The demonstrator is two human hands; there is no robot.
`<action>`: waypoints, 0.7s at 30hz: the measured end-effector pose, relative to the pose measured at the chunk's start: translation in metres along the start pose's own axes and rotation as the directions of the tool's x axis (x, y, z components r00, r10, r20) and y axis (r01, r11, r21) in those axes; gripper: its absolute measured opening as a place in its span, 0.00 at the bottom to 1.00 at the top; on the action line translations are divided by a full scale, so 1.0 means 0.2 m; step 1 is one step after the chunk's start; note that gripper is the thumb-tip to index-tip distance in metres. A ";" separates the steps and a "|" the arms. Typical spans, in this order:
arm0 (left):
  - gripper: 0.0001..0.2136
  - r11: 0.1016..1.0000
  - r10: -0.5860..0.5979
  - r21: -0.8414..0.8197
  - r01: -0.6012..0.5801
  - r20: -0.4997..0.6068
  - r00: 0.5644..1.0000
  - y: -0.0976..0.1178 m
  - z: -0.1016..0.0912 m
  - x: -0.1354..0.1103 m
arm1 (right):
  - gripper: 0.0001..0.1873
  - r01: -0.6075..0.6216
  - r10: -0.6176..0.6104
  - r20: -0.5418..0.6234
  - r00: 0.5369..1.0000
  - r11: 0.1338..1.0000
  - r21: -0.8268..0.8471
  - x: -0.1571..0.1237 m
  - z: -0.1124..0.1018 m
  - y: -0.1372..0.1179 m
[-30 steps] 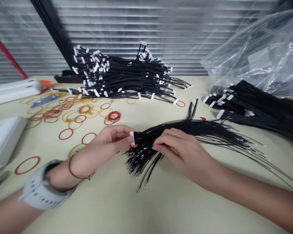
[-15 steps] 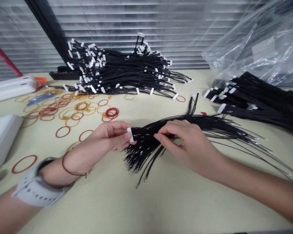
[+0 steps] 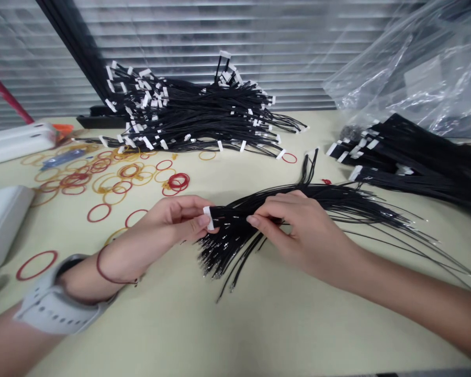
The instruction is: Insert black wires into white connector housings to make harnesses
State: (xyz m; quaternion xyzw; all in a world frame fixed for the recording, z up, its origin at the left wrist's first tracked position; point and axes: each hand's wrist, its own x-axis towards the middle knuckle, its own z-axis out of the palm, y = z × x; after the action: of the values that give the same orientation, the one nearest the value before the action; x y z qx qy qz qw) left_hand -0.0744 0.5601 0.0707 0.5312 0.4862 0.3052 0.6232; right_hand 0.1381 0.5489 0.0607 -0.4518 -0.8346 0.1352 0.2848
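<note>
My left hand (image 3: 180,222) pinches a small white connector (image 3: 208,218) between thumb and fingers. Black wires run from the connector rightward to my right hand (image 3: 294,230), whose thumb and forefinger are closed on a black wire near the connector. Beneath both hands lies a loose bundle of black wires (image 3: 345,201) with bare metal terminals (image 3: 215,256) fanned out at its left end. My right fingers partly hide the wire they grip, and the back of the connector is behind my left fingers.
Behind is a pile of black wire harnesses (image 3: 204,112) with white connectors. More harnesses (image 3: 424,157) lie at right by a clear plastic bag (image 3: 424,78). Red and yellow rubber bands (image 3: 129,170) are scattered at left, near a white box (image 3: 6,222).
Both hands keep the same grip, with almost no movement. The whole view has shifted very slightly.
</note>
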 end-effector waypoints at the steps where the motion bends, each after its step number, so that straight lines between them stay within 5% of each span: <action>1: 0.03 1.000 0.006 0.009 -0.006 0.000 1.000 0.00 0.00 0.00 | 0.10 0.000 0.000 -0.001 1.000 1.000 -0.003 0.00 0.00 0.00; 21: 0.02 0.997 0.018 0.078 -0.018 -0.006 1.000 0.00 0.00 0.00 | 0.13 0.068 -0.076 0.115 0.990 0.995 0.072 -0.01 -0.02 -0.02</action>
State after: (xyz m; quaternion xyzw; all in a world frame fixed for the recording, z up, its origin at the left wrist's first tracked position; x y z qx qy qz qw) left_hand -0.0742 0.5606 0.0705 0.5584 0.4949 0.2933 0.5977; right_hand 0.1394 0.5448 0.0657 -0.4027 -0.8606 0.1796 0.2548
